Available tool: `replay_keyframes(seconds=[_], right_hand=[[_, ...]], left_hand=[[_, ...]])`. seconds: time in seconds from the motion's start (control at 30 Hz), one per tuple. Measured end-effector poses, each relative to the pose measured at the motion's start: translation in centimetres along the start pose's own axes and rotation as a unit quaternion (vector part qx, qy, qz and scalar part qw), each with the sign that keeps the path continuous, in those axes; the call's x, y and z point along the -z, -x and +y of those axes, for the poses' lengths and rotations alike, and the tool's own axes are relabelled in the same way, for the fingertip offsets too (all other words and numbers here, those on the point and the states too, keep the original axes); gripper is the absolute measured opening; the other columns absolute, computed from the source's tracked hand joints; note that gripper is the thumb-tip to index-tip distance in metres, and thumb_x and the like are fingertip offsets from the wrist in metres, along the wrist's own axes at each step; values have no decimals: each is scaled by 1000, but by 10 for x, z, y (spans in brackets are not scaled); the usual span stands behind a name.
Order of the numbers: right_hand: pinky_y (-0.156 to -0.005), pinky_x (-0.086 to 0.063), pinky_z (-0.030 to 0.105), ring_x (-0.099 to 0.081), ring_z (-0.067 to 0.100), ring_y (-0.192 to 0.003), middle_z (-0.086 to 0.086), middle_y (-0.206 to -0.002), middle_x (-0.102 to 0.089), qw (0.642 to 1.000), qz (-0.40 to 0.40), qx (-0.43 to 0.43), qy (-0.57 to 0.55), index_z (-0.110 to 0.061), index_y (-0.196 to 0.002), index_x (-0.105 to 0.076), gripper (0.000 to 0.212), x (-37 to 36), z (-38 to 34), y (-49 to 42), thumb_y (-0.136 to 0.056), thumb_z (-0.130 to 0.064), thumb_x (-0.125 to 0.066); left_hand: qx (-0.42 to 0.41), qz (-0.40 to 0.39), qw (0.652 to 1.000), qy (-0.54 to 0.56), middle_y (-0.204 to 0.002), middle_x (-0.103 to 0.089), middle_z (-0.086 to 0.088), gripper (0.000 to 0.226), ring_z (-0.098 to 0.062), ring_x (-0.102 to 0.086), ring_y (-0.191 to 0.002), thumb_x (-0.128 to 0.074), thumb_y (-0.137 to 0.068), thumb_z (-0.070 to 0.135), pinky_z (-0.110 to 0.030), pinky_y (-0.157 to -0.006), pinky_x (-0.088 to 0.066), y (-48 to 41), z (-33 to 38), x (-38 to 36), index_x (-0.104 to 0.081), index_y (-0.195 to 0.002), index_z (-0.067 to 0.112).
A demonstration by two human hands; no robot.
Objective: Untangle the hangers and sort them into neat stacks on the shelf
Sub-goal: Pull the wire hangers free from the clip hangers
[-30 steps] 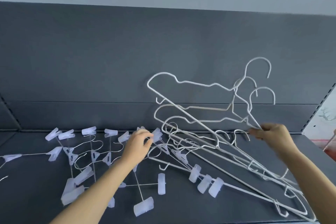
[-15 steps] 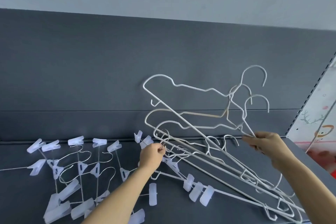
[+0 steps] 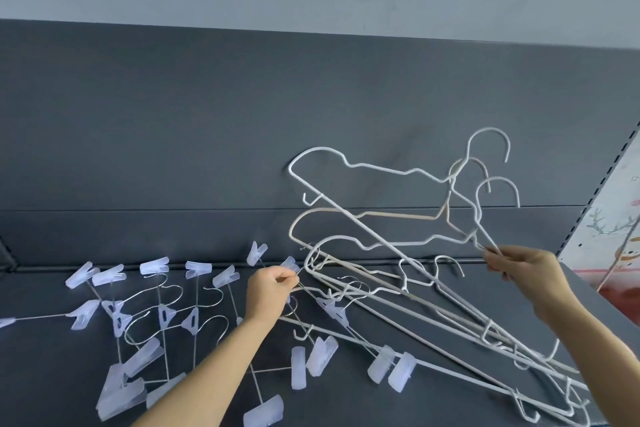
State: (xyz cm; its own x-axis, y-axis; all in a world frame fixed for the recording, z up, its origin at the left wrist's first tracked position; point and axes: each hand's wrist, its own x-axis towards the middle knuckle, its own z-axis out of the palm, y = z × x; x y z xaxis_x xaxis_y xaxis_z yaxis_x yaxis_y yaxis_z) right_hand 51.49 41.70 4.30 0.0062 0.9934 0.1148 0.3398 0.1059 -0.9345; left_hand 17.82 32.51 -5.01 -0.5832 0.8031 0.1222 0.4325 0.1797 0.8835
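Fingers (image 3: 285, 282) of left hand (image 3: 273, 291) now pinch thin wire (image 3: 308, 291) in tangle (image 3: 332, 288), off clip hangers (image 3: 162, 312) at 8 o'clock. Right hand (image 3: 523, 270) still grips white hangers (image 3: 381, 170), tipped up at 3 o'clock on shelf (image 3: 52, 374). Pulling apart can start.

Single view, worn on my head. It faces forward and down, close above my left hand (image 3: 273, 291) and right hand (image 3: 519, 269); shelf (image 3: 41, 374) lies beneath my grip, back panel (image 3: 207, 132) beyond.

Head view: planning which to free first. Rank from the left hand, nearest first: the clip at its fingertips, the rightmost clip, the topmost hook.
1. clip at fingertips, beside the left hand
2. rightmost clip, lower right
3. topmost hook, high right
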Motion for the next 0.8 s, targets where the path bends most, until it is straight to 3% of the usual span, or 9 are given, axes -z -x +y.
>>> replay_keyframes(seconds=[0.1,0.2,0.27,0.37,0.43,0.5,0.63,0.73,0.8], right_hand=[[-51,-43,11,-48,14,-56,1,-55,-63,1000,9,-2,15,-8,-93,-70,13,6,3,-3,-81,-8,-64],[-56,-46,27,-52,19,-61,-7,-53,-68,999,25,-9,42,-35,-72,-73,17,9,8,-1,-81,-22,-66],[-57,-45,26,-54,19,-61,-16,-59,-69,997,41,-4,58,-49,-67,-68,24,10,13,0,-81,-29,-66],[-61,-45,35,-52,18,-59,-19,-57,-67,997,53,-2,61,-38,-65,-68,19,10,13,2,-82,-31,-64],[-66,-43,35,-51,18,-58,-20,-55,-65,996,54,-1,69,-33,-65,-67,18,11,12,4,-82,-31,-64],[-60,-44,31,-51,18,-57,-20,-56,-65,996,54,8,70,-37,-66,-68,16,13,12,5,-82,-33,-64],[-46,-38,15,-48,11,-50,-18,-57,-65,996,42,32,78,-46,-74,-66,19,22,11,8,-83,-29,-63],[-40,-34,9,-48,5,-47,-13,-53,-65,996,45,34,65,-44,-71,-68,27,35,12,7,-83,-20,-63],[-37,-33,9,-47,5,-46,-4,-51,-64,996,45,31,70,-40,-68,-70,27,39,12,7,-83,-19,-64]], left_hand=[[-20,13,1000,-21,-51,-65,0,6,-5,-60,-55,-69,-77,10,-28,-67,-49,0,-1,8,-73,-73,10],[-53,28,998,-24,-69,-70,-13,7,-9,-57,-72,-67,-78,7,-17,-68,-43,4,2,13,-74,-77,7],[-64,23,998,-4,-72,-66,-8,8,-4,-54,-73,-66,-79,5,-10,-65,-38,8,7,13,-74,-82,6],[-87,8,996,11,-75,-57,6,10,4,-58,-68,-69,-78,5,-1,-64,-39,9,14,12,-74,-87,6],[-100,-6,995,19,-77,-59,6,11,10,-58,-68,-69,-77,5,1,-65,-39,8,16,13,-74,-88,5],[-106,-24,994,18,-81,-64,3,12,0,-61,-70,-69,-78,6,-1,-68,-42,6,15,16,-74,-89,5],[-87,-37,995,29,-80,-66,7,12,-16,-64,-80,-68,-78,4,-23,-80,-48,5,8,28,-74,-86,11],[-51,-28,996,61,-66,-70,19,28,2,-65,-74,-67,-78,2,-18,-78,-47,4,2,43,-69,-72,29],[-41,-34,996,72,-62,-67,28,31,11,-63,-68,-68,-78,2,-9,-72,-46,5,5,48,-67,-69,31]])
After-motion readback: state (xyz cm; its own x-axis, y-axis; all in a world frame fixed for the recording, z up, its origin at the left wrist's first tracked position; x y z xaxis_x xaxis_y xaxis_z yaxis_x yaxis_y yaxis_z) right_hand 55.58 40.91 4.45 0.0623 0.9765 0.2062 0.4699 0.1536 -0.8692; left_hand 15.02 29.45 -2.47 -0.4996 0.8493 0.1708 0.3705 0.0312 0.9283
